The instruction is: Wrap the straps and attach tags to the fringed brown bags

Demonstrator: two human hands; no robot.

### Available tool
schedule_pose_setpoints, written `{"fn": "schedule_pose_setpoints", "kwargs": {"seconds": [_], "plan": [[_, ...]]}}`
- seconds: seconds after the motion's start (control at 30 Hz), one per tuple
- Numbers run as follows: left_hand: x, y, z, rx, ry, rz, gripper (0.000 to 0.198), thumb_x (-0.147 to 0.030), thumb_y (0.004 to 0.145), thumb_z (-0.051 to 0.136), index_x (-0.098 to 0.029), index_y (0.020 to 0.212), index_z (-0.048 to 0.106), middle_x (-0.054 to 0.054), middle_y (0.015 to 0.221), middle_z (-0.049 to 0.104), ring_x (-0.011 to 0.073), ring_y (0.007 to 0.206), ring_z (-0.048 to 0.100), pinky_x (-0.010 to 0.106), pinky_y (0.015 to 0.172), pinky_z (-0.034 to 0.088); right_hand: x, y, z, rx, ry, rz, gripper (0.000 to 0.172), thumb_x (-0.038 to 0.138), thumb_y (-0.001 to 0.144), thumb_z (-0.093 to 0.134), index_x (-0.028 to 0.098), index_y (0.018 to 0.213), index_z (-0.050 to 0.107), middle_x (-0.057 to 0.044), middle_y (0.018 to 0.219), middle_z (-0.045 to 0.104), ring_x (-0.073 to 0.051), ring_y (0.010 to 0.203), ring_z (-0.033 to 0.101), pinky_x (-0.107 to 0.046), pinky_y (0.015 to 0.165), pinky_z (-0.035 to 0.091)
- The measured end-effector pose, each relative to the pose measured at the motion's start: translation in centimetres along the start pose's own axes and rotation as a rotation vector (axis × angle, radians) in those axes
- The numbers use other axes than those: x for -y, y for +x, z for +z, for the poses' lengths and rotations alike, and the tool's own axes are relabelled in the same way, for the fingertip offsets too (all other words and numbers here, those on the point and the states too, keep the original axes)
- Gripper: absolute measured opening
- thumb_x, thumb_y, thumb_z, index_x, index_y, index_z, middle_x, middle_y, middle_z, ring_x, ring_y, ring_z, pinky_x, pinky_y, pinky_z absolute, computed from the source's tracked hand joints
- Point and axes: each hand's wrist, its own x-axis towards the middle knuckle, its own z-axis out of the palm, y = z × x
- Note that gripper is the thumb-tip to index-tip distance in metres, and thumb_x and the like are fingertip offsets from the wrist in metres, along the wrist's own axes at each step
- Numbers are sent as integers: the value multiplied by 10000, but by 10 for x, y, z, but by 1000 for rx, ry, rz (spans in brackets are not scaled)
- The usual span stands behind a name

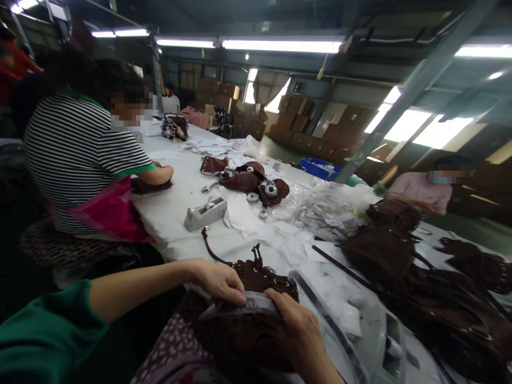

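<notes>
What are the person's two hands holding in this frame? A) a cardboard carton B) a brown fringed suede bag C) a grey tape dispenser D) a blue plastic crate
B: the left hand and right hand both grip the top of a brown fringed suede bag.

A factory workshop for handbags: a long, white-covered surface (pixel 168 213) runs down the room, laden with brown suede bags (pixel 380 256) and a tape dispenser (pixel 205 213). Workers sit along it, one in a striped shirt (pixel 80 160). Stacked cardboard cartons (pixel 304 125) fill the back, beneath fluorescent tube lights (pixel 282 45) and steel roof beams (pixel 416 90).
</notes>
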Motion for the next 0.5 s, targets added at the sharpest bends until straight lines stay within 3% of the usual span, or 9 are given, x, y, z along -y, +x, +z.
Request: {"fn": "schedule_pose_setpoints", "kwargs": {"seconds": [0.13,0.27,0.37,0.5], "plan": [[0,5,-1,-144,-241,93,433,-557,755,620,-154,616,541,-38,507,475,75,437,403,193,432,310,-10,-5,-6,2,144,142,338,117,760,418,187,1018,624,-49,888,685,-194,788,638,-266,677,454],[0,13,3,-363,-542,200,408,-514,750,648,-126,653,569,-6,573,543,65,438,419,179,403,297,-6,-6,-2,24,485,317,192,167,824,444,171,790,633,3,693,630,-135,638,561,-206,577,406],[3,28,18,-510,-756,265,374,-479,709,707,-129,664,582,-3,587,563,79,475,479,179,442,382,7,-6,5,-12,775,442,68,175,761,573,153,752,637,38,636,570,-101,590,490,-180,539,365],[16,59,55,-775,-952,285,319,-494,669,710,-187,720,638,22,692,661,170,636,622,267,594,527,29,-10,20,-205,1174,527,273,310,694,700,129,895,664,23,680,596,-105,603,497,-191,566,408]]}}
